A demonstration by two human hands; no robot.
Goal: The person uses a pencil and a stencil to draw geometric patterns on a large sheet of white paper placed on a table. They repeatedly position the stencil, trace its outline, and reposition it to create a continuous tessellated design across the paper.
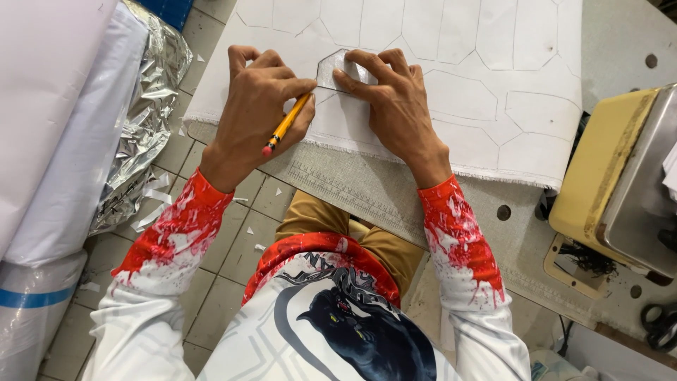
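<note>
The left hand (252,106) reaches forward from a red-and-white spattered sleeve (173,233), wrist bent slightly inward. Its fingers are closed around a yellow pencil (288,124), thumb and forefinger pinching near the tip; the pink eraser end points back toward the body. The tip meets the left edge of a clear template (337,70).

The right hand (391,99) lies palm down, fingers spread flat and gripping nothing, their tips pressing the template onto the white fabric (493,85). The template is a small many-sided transparent piece, sitting between the two hands near the fabric's near edge.

The fabric covers the far part of the counter (522,233) and bears pencilled outlines of the same many-sided shape, set side by side. Its frayed edge runs just in front of the wrists. A ruler (360,201) lies on the counter below that edge, angled down to the right.

At left stand rolls wrapped in white plastic (63,176), one with a blue band, beside crumpled silver foil (151,106). At right is a cream and metal sewing machine (620,183); black scissors (659,326) lie at the far right edge.
</note>
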